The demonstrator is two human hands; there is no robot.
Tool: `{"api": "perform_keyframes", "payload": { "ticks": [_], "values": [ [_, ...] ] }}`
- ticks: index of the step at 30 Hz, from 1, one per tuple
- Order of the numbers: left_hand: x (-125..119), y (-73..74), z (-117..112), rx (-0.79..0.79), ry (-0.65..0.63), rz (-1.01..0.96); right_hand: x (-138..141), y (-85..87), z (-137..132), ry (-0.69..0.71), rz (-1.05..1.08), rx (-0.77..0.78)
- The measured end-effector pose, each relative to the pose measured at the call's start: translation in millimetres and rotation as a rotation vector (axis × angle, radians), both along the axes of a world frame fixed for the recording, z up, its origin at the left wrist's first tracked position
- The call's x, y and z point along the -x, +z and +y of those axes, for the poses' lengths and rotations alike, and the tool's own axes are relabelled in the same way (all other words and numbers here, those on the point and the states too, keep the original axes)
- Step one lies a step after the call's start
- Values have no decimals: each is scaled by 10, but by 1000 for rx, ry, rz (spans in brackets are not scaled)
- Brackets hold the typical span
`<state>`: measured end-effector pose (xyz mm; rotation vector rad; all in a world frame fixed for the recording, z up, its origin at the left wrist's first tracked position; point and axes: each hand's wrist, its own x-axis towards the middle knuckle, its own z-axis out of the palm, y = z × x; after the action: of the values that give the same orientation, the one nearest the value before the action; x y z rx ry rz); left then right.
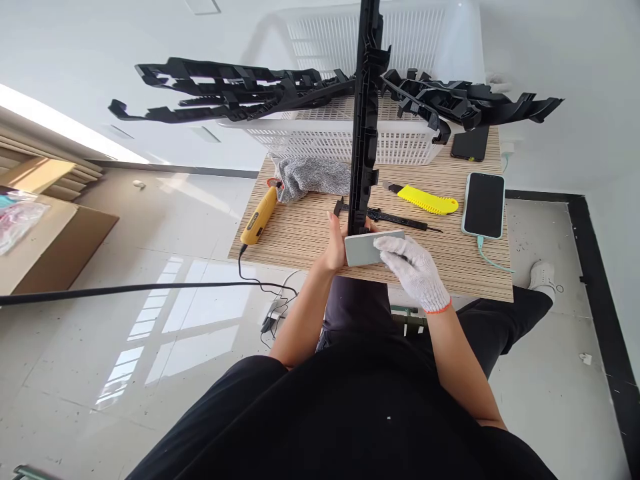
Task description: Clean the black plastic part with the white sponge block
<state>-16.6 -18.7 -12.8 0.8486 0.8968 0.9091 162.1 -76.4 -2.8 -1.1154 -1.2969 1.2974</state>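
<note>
Black plastic is dominating the middle of the head view, where a long strip [366, 133] is rising from the person's hands, above the near part of the wood-grain table [450, 267], and crossing in front of a white basket [320, 143]. The bare left hand [336, 250] is gripping the strip's near end, its thumb pressing along the left side while other fingers are curling behind, partly hidden. Wearing a white glove with an orange hem, the right hand [413, 267] is pinching the right side of a flat grey piece [363, 251] between thumb and fingers. That piece is covering the strip's near end from this angle; whether the two are touching, I cannot tell. Beyond the hands, a dark caliper [400, 219] is lying across the table, the strip passing over it in the view. To its right, a yellow cutter [427, 199] is resting near a phone [483, 205] with a green cable [493, 262]. On the left, a yellow corded tool [260, 217] is lying beside a grey cloth [317, 179]. More black parts [240, 90] are sticking out over both sides of the basket.
</note>
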Motion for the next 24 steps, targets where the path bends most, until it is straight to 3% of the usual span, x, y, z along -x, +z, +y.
{"api": "perform_keyframes", "payload": {
  "ticks": [3,8,12,17,21,24],
  "values": [
    [-15,2,2,-12,-1,-30,-9,-4,-2,-102,-1,-45],
    [-46,16,10,-91,36,-41,-43,-23,-24,35,-89,-90],
    [-75,33,17,-58,85,-16,-128,-24,-57,-109,-70,-35],
    [-69,43,2,-85,66,-64,-263,-6,-77,57,-109,14],
    [-56,42,-15,-145,54,-13,-335,-15,-79,-74,46,99],
    [-62,28,-18,-226,75,-27,-355,-36,-83,-123,25,124]
  ]
}}
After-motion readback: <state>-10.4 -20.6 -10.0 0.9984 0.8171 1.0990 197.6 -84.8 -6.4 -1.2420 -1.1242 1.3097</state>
